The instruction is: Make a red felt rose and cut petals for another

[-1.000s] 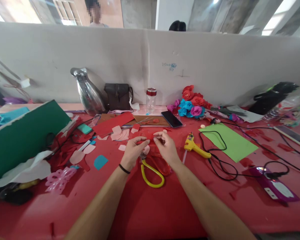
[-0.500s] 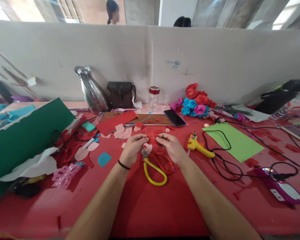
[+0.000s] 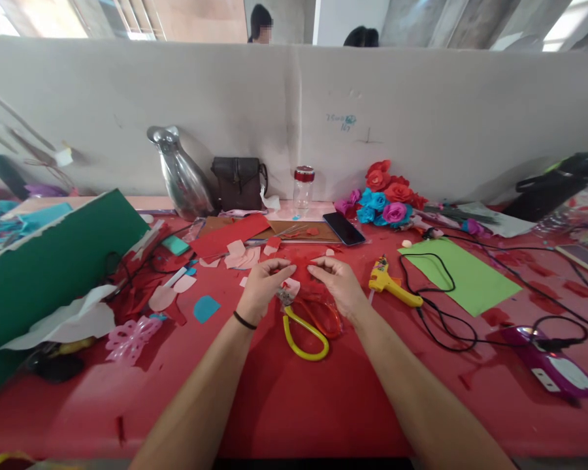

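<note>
My left hand (image 3: 263, 287) and my right hand (image 3: 337, 282) face each other over the middle of the red table, fingertips pinched. Between them is a small red paper petal (image 3: 302, 262), gripped at both sides; its outline blends into the red tabletop. Just below the hands lie scissors (image 3: 306, 339) with one yellow and one red handle, their blades partly hidden by my left hand. A pale pink paper piece (image 3: 293, 285) rests by the blades. Left of my hands are pink paper petals (image 3: 244, 256) and a blue petal (image 3: 206, 309).
To the right lie a yellow glue gun (image 3: 394, 287), green paper (image 3: 463, 277) and a purple power strip (image 3: 551, 365) with black cords. At the back stand a steel jug (image 3: 183, 176), a glass jar (image 3: 303, 189), a phone (image 3: 343, 228) and paper flowers (image 3: 385, 196). A green board (image 3: 63, 287) borders the left.
The red petal shows less clearly between my fingertips, which stay pinched in nearly the same place. The view has shifted slightly. A person behind the partition has moved right.
</note>
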`<state>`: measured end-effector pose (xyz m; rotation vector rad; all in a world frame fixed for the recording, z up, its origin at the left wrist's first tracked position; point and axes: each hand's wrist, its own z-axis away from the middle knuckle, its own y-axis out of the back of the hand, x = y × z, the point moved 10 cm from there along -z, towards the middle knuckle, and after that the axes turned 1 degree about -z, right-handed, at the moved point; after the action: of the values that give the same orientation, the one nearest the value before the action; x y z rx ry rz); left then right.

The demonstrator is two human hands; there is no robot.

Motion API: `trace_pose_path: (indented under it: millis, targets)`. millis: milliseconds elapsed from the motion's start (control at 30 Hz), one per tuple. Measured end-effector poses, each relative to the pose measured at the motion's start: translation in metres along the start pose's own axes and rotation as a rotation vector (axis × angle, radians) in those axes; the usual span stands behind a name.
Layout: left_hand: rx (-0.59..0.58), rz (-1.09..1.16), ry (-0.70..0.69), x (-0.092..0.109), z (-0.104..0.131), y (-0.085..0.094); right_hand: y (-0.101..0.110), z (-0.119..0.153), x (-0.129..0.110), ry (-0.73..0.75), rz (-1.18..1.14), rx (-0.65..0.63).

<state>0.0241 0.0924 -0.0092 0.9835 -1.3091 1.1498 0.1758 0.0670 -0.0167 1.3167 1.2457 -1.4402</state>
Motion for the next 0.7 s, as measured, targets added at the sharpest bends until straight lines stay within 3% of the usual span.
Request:
trace_pose_path:
  millis: [100,267,367,500,700]
  targets:
    - [0.116,-0.023,-0.099,0.011,-0.003,0.017,0.022,-0.004,-0.01,0.086,0.009,0.16]
    - [0.394,-0.002,-0.18,0.019,-0.007,0.07,0.056,-0.005,-0.013,0.124,0.019,0.379]
    - [0.506,-0.165,-0.221,0.021,-0.009,0.092,0.059,-0.007,-0.008,0.112,0.014,0.383]
    - [0.5,-0.434,-0.211,0.016,-0.015,0.094,0.051,-0.009,0.001,0.099,0.085,0.336]
    - [0.608,-0.295,-0.191,0.02,-0.009,0.113,0.037,-0.008,0.021,0.054,0.115,0.259]
